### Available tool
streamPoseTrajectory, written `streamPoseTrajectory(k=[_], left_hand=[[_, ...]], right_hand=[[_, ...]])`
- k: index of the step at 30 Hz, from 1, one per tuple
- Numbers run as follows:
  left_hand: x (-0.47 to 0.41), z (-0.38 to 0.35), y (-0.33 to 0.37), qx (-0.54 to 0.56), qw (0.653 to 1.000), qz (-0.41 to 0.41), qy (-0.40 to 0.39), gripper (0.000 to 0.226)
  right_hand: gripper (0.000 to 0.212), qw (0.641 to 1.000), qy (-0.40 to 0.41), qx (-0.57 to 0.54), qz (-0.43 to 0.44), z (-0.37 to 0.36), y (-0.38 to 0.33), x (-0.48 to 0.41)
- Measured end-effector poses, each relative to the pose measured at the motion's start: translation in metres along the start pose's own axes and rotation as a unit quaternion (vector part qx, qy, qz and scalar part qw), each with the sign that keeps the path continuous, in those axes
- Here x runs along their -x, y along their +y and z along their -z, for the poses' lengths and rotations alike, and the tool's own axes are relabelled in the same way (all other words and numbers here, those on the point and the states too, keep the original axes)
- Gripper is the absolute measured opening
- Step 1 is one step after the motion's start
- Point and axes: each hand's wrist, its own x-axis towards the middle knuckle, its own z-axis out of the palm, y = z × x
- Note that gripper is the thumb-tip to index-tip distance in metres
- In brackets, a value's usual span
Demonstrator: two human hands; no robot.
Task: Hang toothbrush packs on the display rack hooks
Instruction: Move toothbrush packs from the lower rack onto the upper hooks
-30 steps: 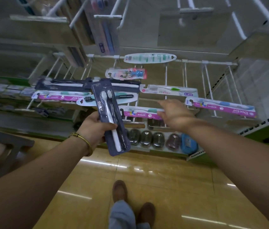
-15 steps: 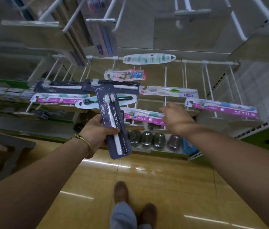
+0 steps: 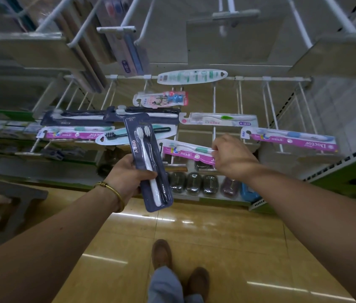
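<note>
My left hand (image 3: 129, 176) grips a dark navy AUBO twin toothbrush pack (image 3: 147, 162), held upright in front of the rack. My right hand (image 3: 230, 157) pinches the right end of a pink-and-white toothbrush pack (image 3: 185, 150) that lies across the lower white hooks. The white wire hooks (image 3: 214, 101) jut out from a horizontal rail (image 3: 249, 78). Other packs lie on them: a white oval pack (image 3: 192, 76), a pink kids' pack (image 3: 161, 99), dark packs (image 3: 76, 118), a green-handled pack (image 3: 218, 120) and pink Doctor packs (image 3: 290, 139).
More packs hang from upper hooks (image 3: 126, 53) at top left. Dark soap cases (image 3: 192, 182) line a low shelf beneath the hooks. A grey stool (image 3: 13, 193) stands at left on the glossy yellow floor (image 3: 216, 248). My shoes (image 3: 161, 254) show below.
My right hand slid right and slightly down along the pink pack and now pinches its end. My left hand and the navy pack stayed nearly in place.
</note>
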Motion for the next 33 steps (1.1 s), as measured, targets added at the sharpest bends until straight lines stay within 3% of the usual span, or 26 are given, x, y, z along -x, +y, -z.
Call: streamPoseTrajectory(k=[10,15,18,22,25,27,33], left_hand=[[0.006,-0.004,0.008,-0.025,1.000,-0.006,-0.005,0.043],[0.013,-0.010,0.015,-0.019,0.999,-0.024,-0.023,0.039],[0.023,-0.009,0.023,-0.022,0.998,-0.031,-0.041,0.039],[0.031,-0.002,0.031,-0.039,0.997,-0.033,-0.063,0.041],[0.035,0.005,0.037,-0.052,0.995,-0.032,-0.080,0.041],[0.039,0.013,0.039,-0.058,0.994,-0.032,-0.088,0.039],[0.061,0.042,0.039,-0.059,0.989,-0.035,-0.132,0.041]], right_hand=[[0.007,0.990,0.008,-0.134,-0.041,0.017,-0.003,0.023],[0.032,0.966,0.044,-0.250,-0.046,0.020,-0.003,0.039],[0.044,0.928,0.030,-0.362,-0.085,0.023,-0.010,0.043],[0.061,0.850,-0.035,-0.509,-0.132,0.019,-0.020,0.054],[0.053,0.777,-0.090,-0.608,-0.138,0.012,-0.028,0.063],[0.045,0.759,-0.105,-0.629,-0.134,0.009,-0.035,0.071],[0.039,0.750,-0.109,-0.640,-0.130,0.005,-0.063,0.101]])
